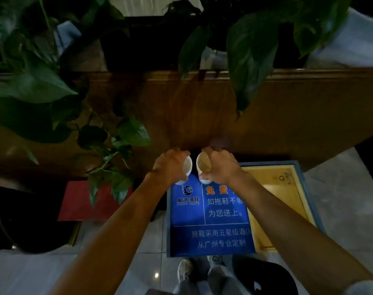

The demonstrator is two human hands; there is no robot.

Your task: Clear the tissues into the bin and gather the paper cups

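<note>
My left hand [169, 166] grips a white paper cup [187, 167], tilted with its mouth turned right. My right hand [220, 165] grips a second white paper cup [203, 165], mouth turned left, with a brownish inside. The two cup mouths face each other a small gap apart, above the far end of a blue box [211, 218] with white and orange lettering. No tissue shows in view. A black round bin [273, 275] stands on the floor near my feet at the lower right.
A wooden counter [287, 116] runs across ahead, with leafy plants [53, 92] hanging over it at left and top. The box's open wooden compartment [281, 201] lies right of the blue lid. A large dark pot [21, 218] and a red board [79, 201] sit at left.
</note>
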